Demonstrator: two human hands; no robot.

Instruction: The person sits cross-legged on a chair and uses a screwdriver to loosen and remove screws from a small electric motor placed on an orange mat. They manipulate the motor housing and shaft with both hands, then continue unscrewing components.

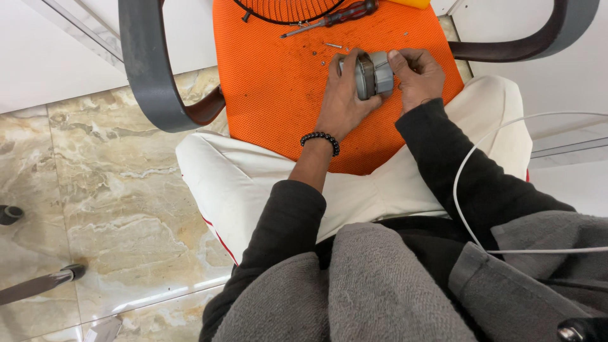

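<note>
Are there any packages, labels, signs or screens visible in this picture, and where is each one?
None is in view: no package, label, sign or screen.
The left hand and right hand hold only a plain grey round motor housing, with no sticker showing, over the orange mesh chair seat.

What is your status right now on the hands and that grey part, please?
Left hand and right hand both gripping grey motor housing over orange chair seat. Screwdriver and loose screws lie beyond. Nothing obstructing.
</note>
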